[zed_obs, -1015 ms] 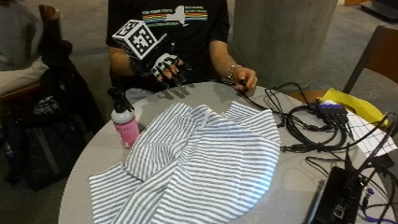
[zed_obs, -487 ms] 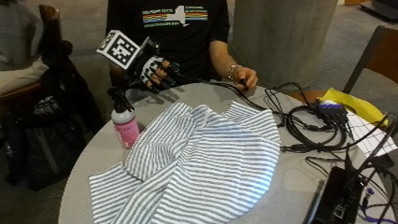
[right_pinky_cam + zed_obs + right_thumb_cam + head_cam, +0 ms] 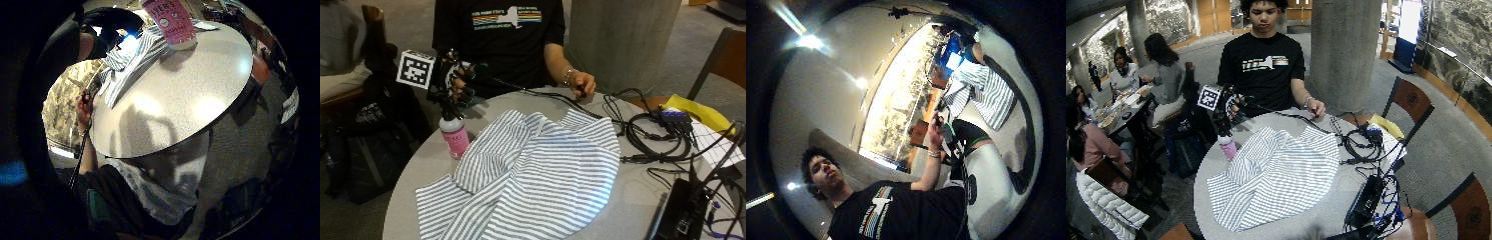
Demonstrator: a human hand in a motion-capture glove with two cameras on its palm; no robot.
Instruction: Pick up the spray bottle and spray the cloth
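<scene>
Your gloved right hand (image 3: 453,82) has travelled from in front of your chest out toward the table's 10 o'clock edge, and it now hangs directly above the spray bottle (image 3: 454,136). Your grip is relaxed, fingers loosely curled and pointing down at the black nozzle, holding nothing; whether the fingertips touch the nozzle cannot be told. That bottle, with its pink label and white shoulder, stands upright on the round grey table (image 3: 420,165), just beside the striped cloth (image 3: 533,175) at the cloth's 10 o'clock corner. You have the blue-and-white cloth lying rumpled across the middle of the table. Your bare left hand (image 3: 581,84) rests on the table rim at about 1 o'clock, touching a black cable (image 3: 546,95). More coiled cables (image 3: 653,135) lie at 3 o'clock. From the little finger side, the pink label (image 3: 172,20) sits next to the cloth (image 3: 130,60).
</scene>
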